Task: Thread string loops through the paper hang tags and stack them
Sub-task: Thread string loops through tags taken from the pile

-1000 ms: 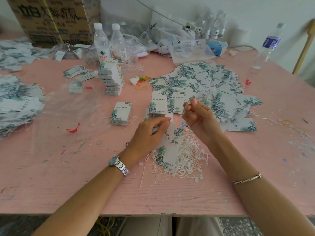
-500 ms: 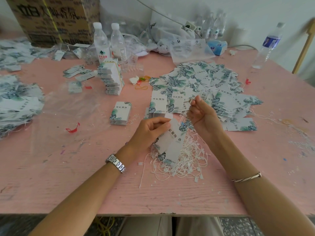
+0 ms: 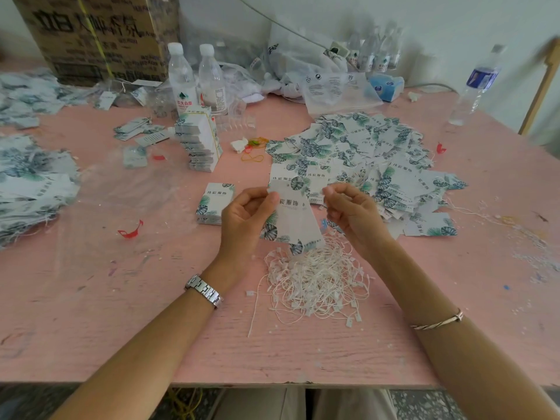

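Well, strung tags (image 3: 30, 183): a loose heap at 9 o'clock on the pink table (image 3: 91, 328), with strings trailing from its near edge.
Cardboard box (image 3: 97, 34): 11 o'clock, at the table's far edge.
Red plastic scrap (image 3: 130, 231): lies alone at 8 o'clock of the small stack, apart from it.
Water bottles (image 3: 181, 83): two clear ones upright side by side at 11 o'clock, just behind the tall stack.
Tall stack (image 3: 198, 144): bundled tags piled high, at 12 o'clock of the small stack.
Small stack (image 3: 215, 203): a neat block of tags flat on the table, just beside the left hand at its 10 o'clock.
Left hand (image 3: 245, 219): raised near the centre, wristwatch (image 3: 204, 291) on its wrist — thumb and curled fingers pinch the held hang tag at its upper left edge.
Held hang tag (image 3: 291, 219): in the air between both hands, tilted, its leaf-printed lower end over the string pile.
String pile (image 3: 318, 280): a tangle of white loops at 6 o'clock of the tag, between the forearms.
Right hand (image 3: 354, 216): at 3 o'clock of the tag, bracelet (image 3: 439, 321) on the forearm — fingers curled, tips pinching a thin white string loop (image 3: 341, 193) by the tag's top right corner. I cannot tell whether it passes through the hole.
Loose tags (image 3: 363, 153): a wide spread at 1 o'clock, behind the right hand.
Blue-label bottle (image 3: 475, 86): upright at 2 o'clock, near the table's right edge.
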`<move>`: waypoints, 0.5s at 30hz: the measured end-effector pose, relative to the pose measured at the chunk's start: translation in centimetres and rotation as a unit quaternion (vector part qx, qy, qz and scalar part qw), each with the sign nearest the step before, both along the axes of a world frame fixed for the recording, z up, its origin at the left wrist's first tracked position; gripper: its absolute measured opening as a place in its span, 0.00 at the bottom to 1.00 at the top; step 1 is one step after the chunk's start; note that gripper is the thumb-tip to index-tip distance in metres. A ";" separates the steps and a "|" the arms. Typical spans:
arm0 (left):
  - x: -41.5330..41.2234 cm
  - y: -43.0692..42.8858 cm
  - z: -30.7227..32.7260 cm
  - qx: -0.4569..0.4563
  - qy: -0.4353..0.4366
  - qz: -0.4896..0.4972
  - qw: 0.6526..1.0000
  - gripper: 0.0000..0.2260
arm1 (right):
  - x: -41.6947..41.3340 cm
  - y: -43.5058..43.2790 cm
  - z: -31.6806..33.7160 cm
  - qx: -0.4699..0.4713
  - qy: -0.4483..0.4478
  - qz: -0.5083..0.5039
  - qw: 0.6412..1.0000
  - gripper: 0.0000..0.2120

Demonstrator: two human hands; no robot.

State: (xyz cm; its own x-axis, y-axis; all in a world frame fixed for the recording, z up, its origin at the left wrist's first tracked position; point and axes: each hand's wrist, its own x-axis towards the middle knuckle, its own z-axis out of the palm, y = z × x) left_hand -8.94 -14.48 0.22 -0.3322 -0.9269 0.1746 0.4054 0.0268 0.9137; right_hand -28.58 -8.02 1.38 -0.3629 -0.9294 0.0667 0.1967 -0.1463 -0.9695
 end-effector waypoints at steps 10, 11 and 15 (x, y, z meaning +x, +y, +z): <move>-0.1 -0.5 -0.2 -0.005 0.022 0.071 0.997 0.04 | 3.6 0.8 0.1 -0.067 0.262 0.063 0.961 0.16; 0.0 -0.5 -0.2 -0.007 0.020 0.070 0.997 0.05 | 3.7 0.8 0.0 -0.068 0.290 0.060 0.953 0.21; -0.2 -0.5 -0.4 -0.023 0.009 0.065 0.998 0.06 | 3.7 0.8 -0.4 -0.090 0.347 0.035 0.933 0.22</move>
State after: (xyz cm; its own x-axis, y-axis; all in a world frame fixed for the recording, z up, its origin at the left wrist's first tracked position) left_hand -9.11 -14.95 -0.15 -0.2056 -0.9529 0.2229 0.4119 0.1224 0.9030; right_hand -24.84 -7.23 1.02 -0.1132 -0.9004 0.4200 -0.4546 -0.3289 -0.8278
